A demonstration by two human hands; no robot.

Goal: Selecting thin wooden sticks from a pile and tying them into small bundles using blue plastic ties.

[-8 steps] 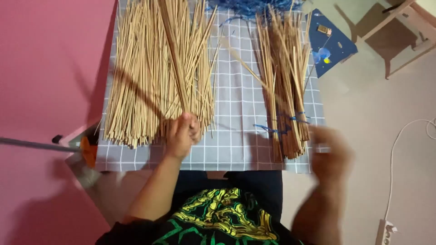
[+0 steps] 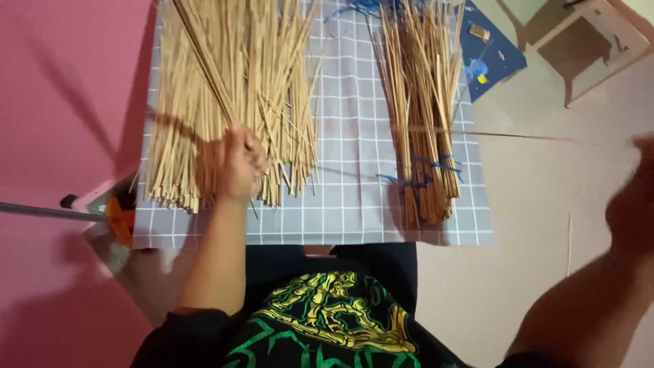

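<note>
My left hand (image 2: 240,163) rests on a wide pile of loose thin pale sticks (image 2: 204,88), fingers closed around a few sticks (image 2: 204,65) that slant up to the left. To the right lies a narrower bundle of sticks (image 2: 419,116), tied near its lower end with blue string (image 2: 415,178). My right hand (image 2: 637,197) is a blur at the far right edge, well away from the bundle. One thin stick (image 2: 518,136) lies across the bundle and points toward that hand; whether the hand holds it is unclear.
Both piles lie on a grey grid-patterned cloth (image 2: 347,136) on the floor. A pink surface (image 2: 61,102) borders the left, with a metal rod and an orange tool (image 2: 121,219) there. A blue card (image 2: 494,51) and a small wooden stool (image 2: 586,41) sit at the top right.
My right hand has swung from the lower end of the tied bundle far out to the right. My left hand stays on the loose pile.
</note>
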